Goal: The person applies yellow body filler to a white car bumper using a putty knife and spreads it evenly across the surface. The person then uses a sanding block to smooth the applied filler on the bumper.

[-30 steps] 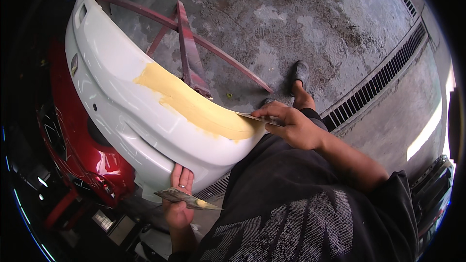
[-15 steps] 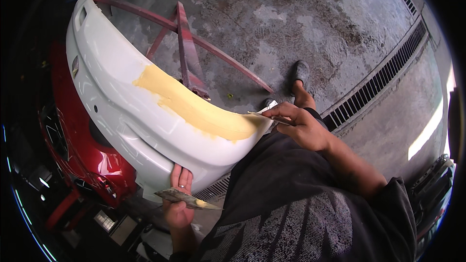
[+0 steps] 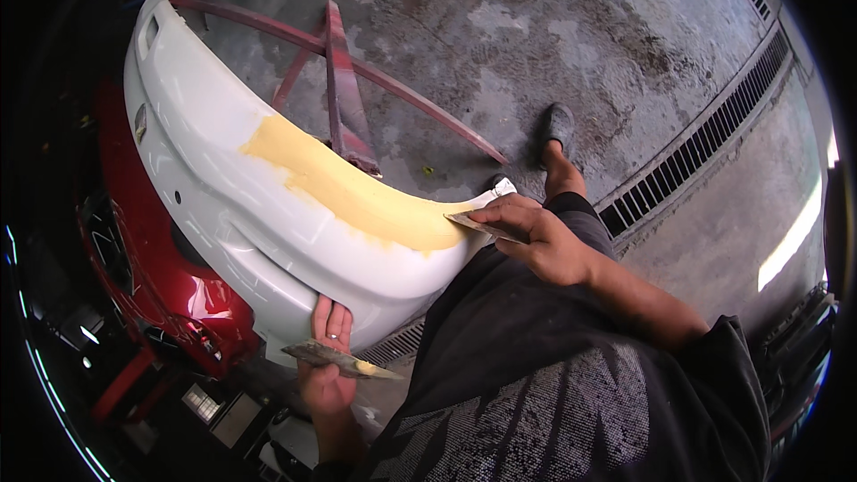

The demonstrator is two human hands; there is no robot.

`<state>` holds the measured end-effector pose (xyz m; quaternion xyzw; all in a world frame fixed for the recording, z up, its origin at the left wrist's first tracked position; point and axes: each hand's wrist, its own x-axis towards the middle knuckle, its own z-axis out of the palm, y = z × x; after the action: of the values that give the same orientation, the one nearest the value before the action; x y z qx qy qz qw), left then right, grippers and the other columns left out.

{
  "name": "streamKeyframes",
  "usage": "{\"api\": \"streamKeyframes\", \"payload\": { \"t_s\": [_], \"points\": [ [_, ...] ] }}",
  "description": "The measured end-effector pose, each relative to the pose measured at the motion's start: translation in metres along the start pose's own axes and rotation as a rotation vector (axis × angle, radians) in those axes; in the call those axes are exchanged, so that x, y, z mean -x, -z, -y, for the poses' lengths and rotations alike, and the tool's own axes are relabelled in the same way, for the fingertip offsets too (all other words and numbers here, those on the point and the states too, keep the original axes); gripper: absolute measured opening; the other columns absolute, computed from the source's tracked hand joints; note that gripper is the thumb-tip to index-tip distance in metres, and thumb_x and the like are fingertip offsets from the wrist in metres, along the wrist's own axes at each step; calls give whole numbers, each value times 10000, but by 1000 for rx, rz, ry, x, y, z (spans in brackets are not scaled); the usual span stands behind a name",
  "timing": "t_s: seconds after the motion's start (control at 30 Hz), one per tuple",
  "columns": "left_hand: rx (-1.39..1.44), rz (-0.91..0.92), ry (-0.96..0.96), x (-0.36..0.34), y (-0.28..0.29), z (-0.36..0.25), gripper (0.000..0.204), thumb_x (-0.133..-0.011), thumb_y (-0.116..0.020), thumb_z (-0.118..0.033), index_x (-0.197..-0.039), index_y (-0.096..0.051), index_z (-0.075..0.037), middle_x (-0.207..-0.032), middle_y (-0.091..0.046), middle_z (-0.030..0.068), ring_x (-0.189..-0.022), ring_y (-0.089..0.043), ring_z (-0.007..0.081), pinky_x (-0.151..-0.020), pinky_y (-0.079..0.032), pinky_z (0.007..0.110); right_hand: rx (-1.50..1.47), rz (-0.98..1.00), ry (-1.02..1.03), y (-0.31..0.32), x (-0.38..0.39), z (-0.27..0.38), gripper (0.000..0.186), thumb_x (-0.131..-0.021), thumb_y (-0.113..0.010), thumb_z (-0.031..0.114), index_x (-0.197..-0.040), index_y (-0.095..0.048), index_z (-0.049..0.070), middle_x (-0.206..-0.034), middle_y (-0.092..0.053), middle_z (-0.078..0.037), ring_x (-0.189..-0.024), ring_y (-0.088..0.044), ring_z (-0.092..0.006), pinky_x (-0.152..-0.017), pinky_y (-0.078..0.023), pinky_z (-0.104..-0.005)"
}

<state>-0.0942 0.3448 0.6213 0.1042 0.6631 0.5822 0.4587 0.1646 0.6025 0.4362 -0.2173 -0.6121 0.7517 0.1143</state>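
Head view: right hand (image 3: 544, 239), palm down, fingers closed on a flat spreader (image 3: 486, 226), its tip on the yellow filler (image 3: 353, 201) near the near end of the white bumper (image 3: 232, 178). Left hand (image 3: 327, 393), raised, pinching a smeared flat plate (image 3: 312, 354), fingers extended to the bumper's lower edge. Plate hides part of the left palm; the spreader's grip end is covered. Dark objects at lower left: hard to make out. Around: red stand (image 3: 337, 80), partly hidden by the bumper; red car (image 3: 210, 299) beyond; floor grate (image 3: 696, 136).
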Motion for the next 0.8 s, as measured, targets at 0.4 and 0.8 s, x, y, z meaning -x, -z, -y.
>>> {"api": "streamKeyframes", "payload": {
  "t_s": [0.4, 0.8],
  "points": [
    [40, -85, -167, 34, -6, -17, 839, -861, -593, -118, -1604, -344, 182, -1634, -486, 359, -1563, -456, 490, -1327, -335, 584, -73, -193, -110, 26, 93, 74, 458, -1016, -581, -77, -1463, -622, 11, -1393, -601, -136, -1441, -545, -331, -1334, -220, -493],
    [742, 440, 350, 40, -171, 8, 430, -1166, -511, -182, -1557, -497, -4, -1439, -678, 161, -1277, -721, 249, -1090, -628, 416, 869, 29, 917, -20, 124, 191, 649, -888, -834, 280, -1468, -654, 512, -1438, -581, -125, -1415, -573, -430, -1143, -527, -635]
  ]
}}
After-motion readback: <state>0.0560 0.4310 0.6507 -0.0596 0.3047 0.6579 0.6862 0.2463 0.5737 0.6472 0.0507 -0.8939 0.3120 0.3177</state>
